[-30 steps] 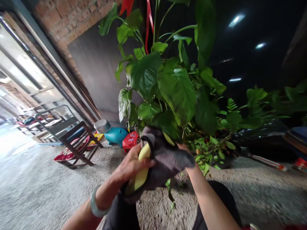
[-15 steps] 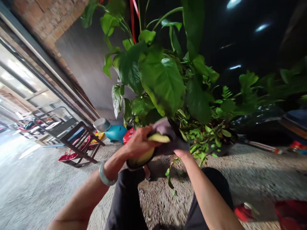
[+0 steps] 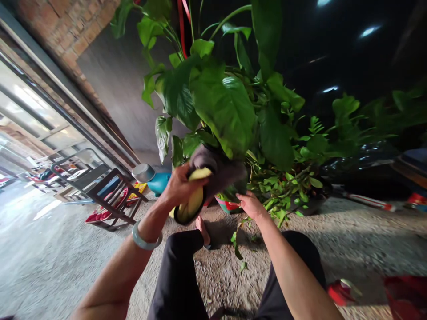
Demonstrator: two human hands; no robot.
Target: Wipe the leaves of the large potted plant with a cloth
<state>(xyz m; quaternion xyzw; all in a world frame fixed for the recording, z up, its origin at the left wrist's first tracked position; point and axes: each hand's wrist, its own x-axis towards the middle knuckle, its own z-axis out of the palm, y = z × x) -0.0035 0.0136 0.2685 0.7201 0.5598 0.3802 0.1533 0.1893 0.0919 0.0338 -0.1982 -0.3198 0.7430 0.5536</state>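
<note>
A grey cloth with a yellow side and dark edging (image 3: 195, 202) is bunched in my left hand (image 3: 180, 189), fingers closed around it. Its grey part reaches right, under the big glossy leaf (image 3: 223, 109) of a tall potted plant, and is smeared by motion. My right hand (image 3: 251, 205) is lower and to the right, thumb and fingers closed at the edge of a dark green leaf (image 3: 235, 190) just below the cloth. Behind those fingers a red and green pot (image 3: 227, 205) shows in part.
Smaller leafy plants (image 3: 300, 182) stand to the right. At left are a folding chair (image 3: 110, 195), a blue rounded object (image 3: 158, 183) and a grey bowl (image 3: 143, 172). A red object (image 3: 340, 292) lies on the rough floor (image 3: 233, 280) beside my right knee.
My left hand has moved left and slightly up with the cloth. My right hand has come away from the cloth and now shows at the leaf below it.
</note>
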